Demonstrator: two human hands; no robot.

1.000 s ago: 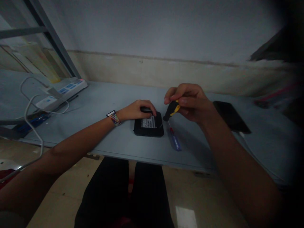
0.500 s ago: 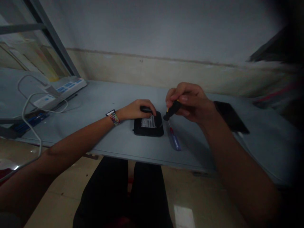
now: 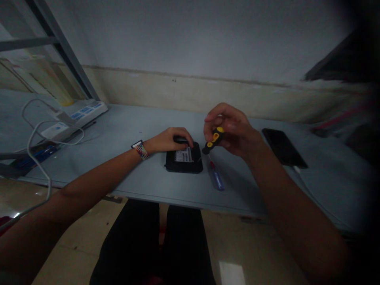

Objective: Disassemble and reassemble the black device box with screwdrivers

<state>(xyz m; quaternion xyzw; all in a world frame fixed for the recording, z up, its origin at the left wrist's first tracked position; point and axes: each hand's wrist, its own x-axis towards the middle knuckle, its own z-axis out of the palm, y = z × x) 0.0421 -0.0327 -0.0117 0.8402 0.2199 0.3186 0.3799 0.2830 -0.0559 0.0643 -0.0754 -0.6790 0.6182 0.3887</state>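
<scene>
A flat black electronic box [image 3: 184, 168] with a white printed label lies on the table. My left hand [image 3: 175, 139] is curled over its back edge, gripping it, and a dark piece shows beneath the fingers. Pinched in my right hand [image 3: 228, 126] is a black-and-yellow screwdriver [image 3: 214, 141]. Its thin shaft slants down-left to the right side of the box; I cannot tell whether the tip touches a screw. Just right of the box, below my right hand, lies a second screwdriver with a clear blue handle [image 3: 218, 181].
A dark phone [image 3: 284, 148] with a white cable [image 3: 311, 194] lies on the right of the table [image 3: 142, 178]. At the left sit a white power strip [image 3: 86, 113], a looping white cable [image 3: 49, 178] and blue items [image 3: 44, 153]. A wall [image 3: 178, 91] stands behind.
In my right fingers the screwdriver handle has turned, showing more yellow. My left hand stays on the box. The whole view has shifted slightly.
</scene>
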